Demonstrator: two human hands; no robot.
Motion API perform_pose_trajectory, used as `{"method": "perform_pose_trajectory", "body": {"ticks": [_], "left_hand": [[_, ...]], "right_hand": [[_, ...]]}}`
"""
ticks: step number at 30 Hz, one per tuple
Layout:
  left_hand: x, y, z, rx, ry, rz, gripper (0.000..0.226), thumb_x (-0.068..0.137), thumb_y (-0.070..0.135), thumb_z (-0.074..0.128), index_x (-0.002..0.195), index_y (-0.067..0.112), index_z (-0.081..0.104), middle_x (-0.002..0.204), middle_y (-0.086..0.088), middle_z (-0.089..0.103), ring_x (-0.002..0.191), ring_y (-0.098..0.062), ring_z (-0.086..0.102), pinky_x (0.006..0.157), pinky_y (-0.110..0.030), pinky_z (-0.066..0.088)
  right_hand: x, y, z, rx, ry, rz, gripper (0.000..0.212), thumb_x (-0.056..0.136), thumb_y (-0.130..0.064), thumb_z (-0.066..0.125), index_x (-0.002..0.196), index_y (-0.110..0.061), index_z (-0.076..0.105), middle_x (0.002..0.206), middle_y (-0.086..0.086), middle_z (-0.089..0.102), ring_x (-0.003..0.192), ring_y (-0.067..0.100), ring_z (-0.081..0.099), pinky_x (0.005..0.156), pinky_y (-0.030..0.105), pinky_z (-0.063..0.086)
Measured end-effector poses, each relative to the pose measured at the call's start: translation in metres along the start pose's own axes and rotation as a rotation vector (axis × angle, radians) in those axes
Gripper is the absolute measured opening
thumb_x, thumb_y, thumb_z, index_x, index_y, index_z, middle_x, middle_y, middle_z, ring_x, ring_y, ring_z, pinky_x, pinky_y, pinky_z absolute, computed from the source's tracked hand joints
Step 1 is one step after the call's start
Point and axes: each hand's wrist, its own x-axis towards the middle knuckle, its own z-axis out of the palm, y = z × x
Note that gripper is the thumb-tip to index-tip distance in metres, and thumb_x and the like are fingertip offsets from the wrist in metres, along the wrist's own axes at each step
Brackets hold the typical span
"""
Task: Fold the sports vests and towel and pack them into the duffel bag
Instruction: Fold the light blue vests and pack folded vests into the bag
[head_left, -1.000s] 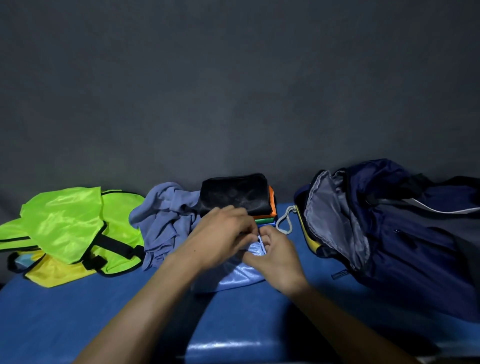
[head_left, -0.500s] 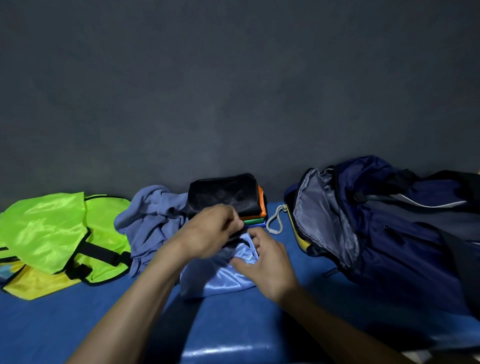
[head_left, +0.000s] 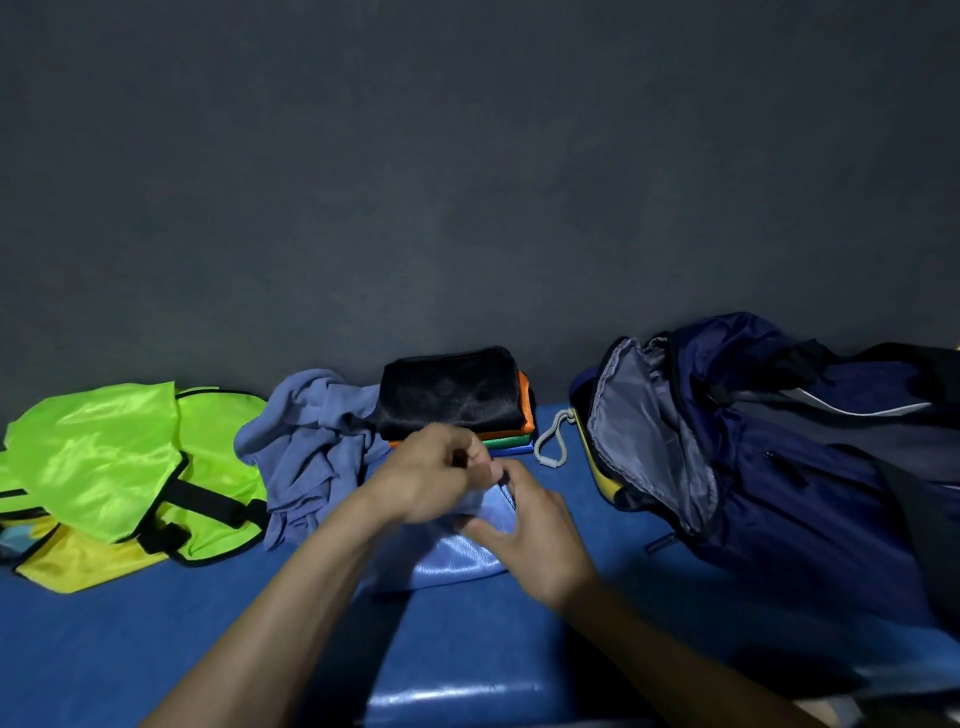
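Both forearms were bare to the frame's bottom edge, with no sleeve in view. The left hand (head_left: 434, 475) and the right hand (head_left: 535, 540) were bare, ungloved.

Hands: our left hand (head_left: 431, 473) and right hand (head_left: 535, 535) pinch the light blue vest (head_left: 457, 556) mid-mat.
Back edge: folded stack (head_left: 452, 395), towel (head_left: 306, 447).
Right: open duffel bag (head_left: 769, 457).
Left: green vests (head_left: 114, 457).

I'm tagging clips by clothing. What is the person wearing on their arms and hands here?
Nothing shows on them: the left hand and right hand are bare, with no gloves, rings or watch visible. Both forearms are uncovered to the bottom edge of the frame, no sleeve in view.
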Motion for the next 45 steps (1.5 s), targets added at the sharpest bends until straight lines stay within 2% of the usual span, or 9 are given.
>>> {"method": "perform_pose_trajectory", "body": {"ticks": [8, 14, 18, 22, 25, 30, 34, 39, 45], "left_hand": [[0.011, -0.008, 0.020, -0.184, 0.147, -0.121, 0.027, 0.095, 0.026, 0.072, 0.071, 0.016, 0.062, 0.050, 0.012, 0.055, 0.046, -0.002, 0.048, 0.050, -0.016, 0.040], [0.000, -0.022, 0.007, -0.271, -0.033, 0.082, 0.027, 0.097, 0.029, 0.067, 0.092, 0.003, 0.070, 0.070, -0.003, 0.062, 0.064, -0.013, 0.052, 0.062, -0.026, 0.044], [-0.012, -0.036, -0.014, -0.081, -0.015, 0.232, 0.011, 0.093, 0.023, 0.075, 0.099, 0.014, 0.072, 0.094, -0.001, 0.073, 0.088, -0.019, 0.068, 0.082, -0.028, 0.053], [-0.026, -0.060, -0.021, 0.249, 0.056, 0.286, 0.010, 0.091, 0.029, 0.076, 0.088, 0.026, 0.067, 0.085, 0.017, 0.067, 0.083, -0.003, 0.063, 0.074, -0.016, 0.047], [-0.029, -0.073, -0.018, 0.287, 0.134, 0.283, 0.015, 0.098, 0.026, 0.066, 0.084, 0.029, 0.064, 0.083, 0.019, 0.065, 0.081, -0.001, 0.061, 0.072, -0.018, 0.044], [-0.026, -0.093, -0.007, 0.370, 0.220, 0.206, 0.028, 0.104, 0.040, 0.050, 0.077, 0.033, 0.046, 0.080, 0.012, 0.054, 0.076, -0.009, 0.051, 0.067, -0.034, 0.039], [-0.029, -0.100, -0.011, 0.385, 0.235, 0.205, 0.038, 0.096, 0.060, 0.040, 0.078, 0.028, 0.050, 0.079, 0.012, 0.055, 0.077, -0.012, 0.052, 0.070, -0.036, 0.043], [-0.045, -0.109, -0.034, 0.252, 0.060, 0.259, 0.012, 0.099, 0.037, 0.062, 0.092, 0.027, 0.062, 0.093, 0.015, 0.063, 0.090, -0.005, 0.059, 0.082, -0.023, 0.047], [-0.019, -0.103, -0.024, 0.273, 0.203, 0.151, 0.020, 0.101, 0.030, 0.060, 0.082, 0.024, 0.056, 0.081, 0.010, 0.062, 0.077, -0.009, 0.057, 0.068, -0.033, 0.045]], "right_hand": [[-0.005, 0.004, 0.006, -0.029, -0.023, 0.039, 0.046, 0.089, -0.048, 0.068, 0.126, -0.029, 0.046, 0.117, -0.002, 0.065, 0.108, 0.020, 0.061, 0.089, 0.040, 0.050], [0.001, 0.002, 0.004, 0.135, 0.032, 0.147, 0.044, 0.082, -0.072, 0.052, 0.116, -0.045, 0.053, 0.108, -0.016, 0.066, 0.102, 0.006, 0.062, 0.091, 0.036, 0.052], [0.011, -0.007, -0.004, 0.097, -0.005, 0.218, 0.025, 0.096, -0.055, 0.052, 0.101, -0.032, 0.057, 0.079, -0.010, 0.056, 0.078, 0.011, 0.055, 0.073, 0.033, 0.044], [0.018, -0.014, -0.008, 0.073, -0.013, 0.245, 0.042, 0.099, -0.053, 0.047, 0.082, -0.015, 0.053, 0.066, 0.000, 0.050, 0.063, 0.016, 0.049, 0.063, 0.038, 0.036], [0.024, -0.013, -0.005, 0.015, 0.024, 0.226, 0.048, 0.101, -0.053, 0.045, 0.074, -0.013, 0.042, 0.061, 0.001, 0.041, 0.058, 0.016, 0.042, 0.059, 0.037, 0.031], [0.027, -0.009, 0.008, -0.107, 0.095, 0.197, 0.042, 0.102, -0.047, 0.046, 0.073, -0.017, 0.047, 0.067, 0.009, 0.054, 0.062, 0.026, 0.054, 0.059, 0.043, 0.045], [0.029, -0.008, 0.008, -0.144, 0.114, 0.217, 0.037, 0.102, -0.043, 0.050, 0.075, -0.018, 0.053, 0.068, 0.003, 0.060, 0.068, 0.023, 0.059, 0.066, 0.041, 0.050], [0.032, -0.004, 0.000, -0.134, 0.119, 0.232, 0.038, 0.103, -0.039, 0.053, 0.072, -0.016, 0.055, 0.064, 0.003, 0.058, 0.067, 0.024, 0.059, 0.064, 0.040, 0.048], [0.044, -0.006, -0.009, -0.128, 0.198, 0.249, 0.033, 0.103, -0.035, 0.053, 0.081, -0.013, 0.062, 0.073, 0.005, 0.065, 0.073, 0.028, 0.062, 0.068, 0.041, 0.051]]}}
